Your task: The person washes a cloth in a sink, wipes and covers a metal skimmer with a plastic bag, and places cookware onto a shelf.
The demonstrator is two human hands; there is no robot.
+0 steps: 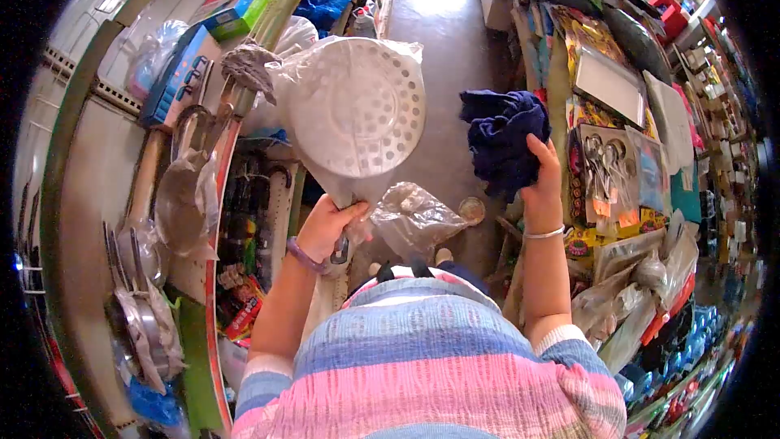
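Observation:
A large round metal skimmer (353, 106), with holes over much of its disc, is held up in front of me in a clear plastic bag. My left hand (329, 232) is closed round its handle, whose dark looped end shows below the fingers. Loose plastic wrap (414, 215) hangs to the right of that hand. Out to the right, my right hand (542, 171) grips a crumpled dark blue cloth (505, 134), apart from the skimmer. The fingers behind the cloth are partly hidden.
Shelves on the left hold wrapped ladles (183, 195), a blue box (180, 77) and a grey rag (250, 67). At right, a display carries a tray of spoons (605, 167) and a white rectangular tray (609, 85). A narrow aisle floor (439, 41) runs between them.

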